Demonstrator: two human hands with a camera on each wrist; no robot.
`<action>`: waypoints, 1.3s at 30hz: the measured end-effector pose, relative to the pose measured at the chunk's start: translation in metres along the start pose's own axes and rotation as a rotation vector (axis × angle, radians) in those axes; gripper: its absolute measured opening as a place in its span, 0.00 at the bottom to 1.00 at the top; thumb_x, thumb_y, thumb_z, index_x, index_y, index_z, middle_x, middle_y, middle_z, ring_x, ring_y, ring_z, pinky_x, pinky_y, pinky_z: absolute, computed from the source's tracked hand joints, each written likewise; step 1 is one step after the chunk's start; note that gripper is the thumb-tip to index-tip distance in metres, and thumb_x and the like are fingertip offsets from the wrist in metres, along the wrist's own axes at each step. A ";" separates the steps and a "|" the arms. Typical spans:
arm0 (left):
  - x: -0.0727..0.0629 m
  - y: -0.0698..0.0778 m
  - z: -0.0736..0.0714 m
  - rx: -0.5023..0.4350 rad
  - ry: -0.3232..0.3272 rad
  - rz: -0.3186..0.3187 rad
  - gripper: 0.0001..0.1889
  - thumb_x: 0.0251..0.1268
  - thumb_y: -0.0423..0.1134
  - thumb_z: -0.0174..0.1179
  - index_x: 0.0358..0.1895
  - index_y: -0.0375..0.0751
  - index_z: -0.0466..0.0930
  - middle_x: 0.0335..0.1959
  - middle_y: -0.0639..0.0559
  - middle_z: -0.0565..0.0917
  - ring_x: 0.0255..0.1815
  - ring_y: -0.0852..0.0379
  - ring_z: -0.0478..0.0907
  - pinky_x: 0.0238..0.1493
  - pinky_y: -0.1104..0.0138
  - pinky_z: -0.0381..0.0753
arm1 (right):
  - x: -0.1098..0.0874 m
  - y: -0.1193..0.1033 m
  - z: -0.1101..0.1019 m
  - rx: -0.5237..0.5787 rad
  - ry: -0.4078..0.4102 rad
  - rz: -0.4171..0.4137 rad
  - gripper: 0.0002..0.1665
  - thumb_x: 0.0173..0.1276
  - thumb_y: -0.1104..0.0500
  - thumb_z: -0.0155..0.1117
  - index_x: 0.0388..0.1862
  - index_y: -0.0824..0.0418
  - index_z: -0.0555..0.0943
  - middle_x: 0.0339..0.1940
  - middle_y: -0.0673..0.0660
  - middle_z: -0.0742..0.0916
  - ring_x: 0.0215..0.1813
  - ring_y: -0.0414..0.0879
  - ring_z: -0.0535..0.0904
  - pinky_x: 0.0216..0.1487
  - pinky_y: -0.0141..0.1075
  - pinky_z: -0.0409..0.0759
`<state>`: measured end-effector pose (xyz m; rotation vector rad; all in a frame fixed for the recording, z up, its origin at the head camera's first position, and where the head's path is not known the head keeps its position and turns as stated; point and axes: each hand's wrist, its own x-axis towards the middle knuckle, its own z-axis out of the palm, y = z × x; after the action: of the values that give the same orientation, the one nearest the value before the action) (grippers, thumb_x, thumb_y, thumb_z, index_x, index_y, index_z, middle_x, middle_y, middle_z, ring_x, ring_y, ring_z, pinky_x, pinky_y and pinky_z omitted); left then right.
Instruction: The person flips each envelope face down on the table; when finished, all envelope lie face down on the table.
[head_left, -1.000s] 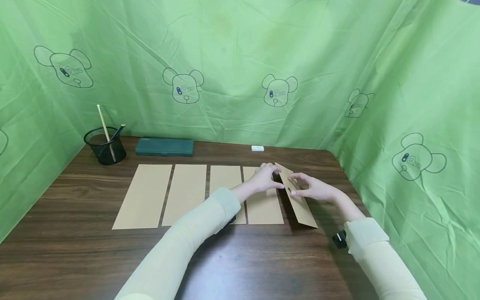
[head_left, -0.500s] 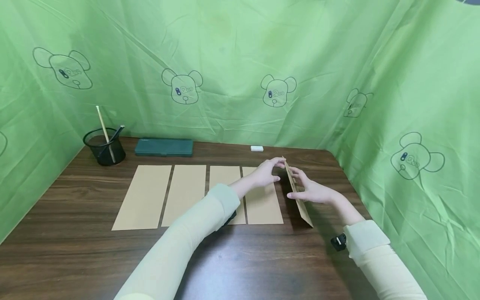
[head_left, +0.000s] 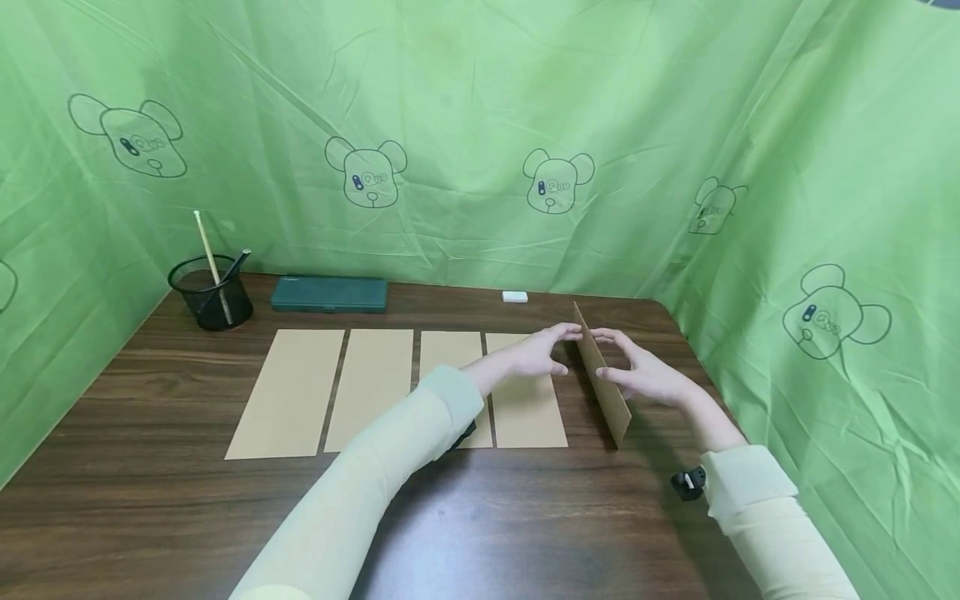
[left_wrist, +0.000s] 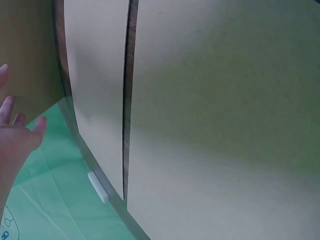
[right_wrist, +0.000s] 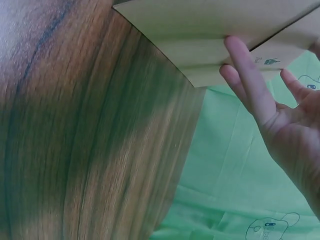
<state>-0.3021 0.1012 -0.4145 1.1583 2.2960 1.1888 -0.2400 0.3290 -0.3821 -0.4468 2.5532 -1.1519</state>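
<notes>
A brown kraft-paper rectangle (head_left: 603, 387) stands on its long edge, nearly upright, between both hands. Small dark print shows on its right side in the right wrist view. My left hand (head_left: 536, 352) is on its left, fingers stretched, fingertips at the upper part and thumb apart from it. On the other side, my right hand (head_left: 645, 371) has thumb and fingertips against the same face, fingers rather straight in the right wrist view (right_wrist: 295, 125). Four-sided blank brown sheets lie flat in a row to the left, the leftmost sheet (head_left: 288, 392) fully visible, the rightmost sheet (head_left: 528, 417) partly under my left forearm.
Behind the row are a dark green case (head_left: 330, 293) and a small white block (head_left: 514, 297). A black mesh pen cup (head_left: 217, 300) holding sticks or pens stands at the back left. Green curtain (head_left: 465, 125) surrounds the wooden table (head_left: 487, 533).
The brown rectangle has swung from a slanted lean to nearly upright, its top edge shifting right. Its printed face has turned away from the head view. My right hand has moved slightly right.
</notes>
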 end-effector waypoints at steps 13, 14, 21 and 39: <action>-0.003 -0.004 0.011 0.152 -0.101 -0.008 0.41 0.58 0.32 0.64 0.72 0.34 0.50 0.72 0.44 0.62 0.73 0.52 0.55 0.73 0.68 0.50 | -0.002 0.015 -0.008 -0.307 0.208 -0.068 0.33 0.57 0.70 0.61 0.64 0.63 0.70 0.63 0.65 0.74 0.63 0.60 0.69 0.61 0.54 0.68; -0.004 -0.004 0.011 0.180 -0.110 -0.018 0.42 0.58 0.33 0.64 0.72 0.34 0.50 0.72 0.45 0.62 0.73 0.52 0.55 0.73 0.68 0.50 | -0.001 0.017 -0.007 -0.308 0.215 -0.060 0.33 0.56 0.71 0.61 0.63 0.64 0.71 0.62 0.65 0.74 0.64 0.61 0.68 0.62 0.55 0.66; -0.010 -0.007 0.018 0.391 -0.157 -0.099 0.46 0.54 0.47 0.68 0.73 0.42 0.52 0.73 0.49 0.58 0.75 0.51 0.51 0.74 0.57 0.49 | -0.001 0.031 -0.004 -0.326 0.229 0.033 0.33 0.58 0.66 0.63 0.64 0.65 0.71 0.59 0.68 0.75 0.59 0.63 0.71 0.58 0.56 0.70; -0.018 -0.011 0.025 0.484 -0.207 -0.176 0.51 0.47 0.58 0.69 0.74 0.49 0.52 0.74 0.53 0.57 0.76 0.48 0.45 0.74 0.51 0.44 | -0.004 0.061 0.018 -0.439 0.143 0.042 0.48 0.50 0.47 0.75 0.66 0.67 0.68 0.56 0.73 0.74 0.58 0.68 0.68 0.55 0.60 0.70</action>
<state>-0.2822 0.0974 -0.4406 1.1314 2.5260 0.4353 -0.2389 0.3570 -0.4398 -0.4170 2.9287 -0.6202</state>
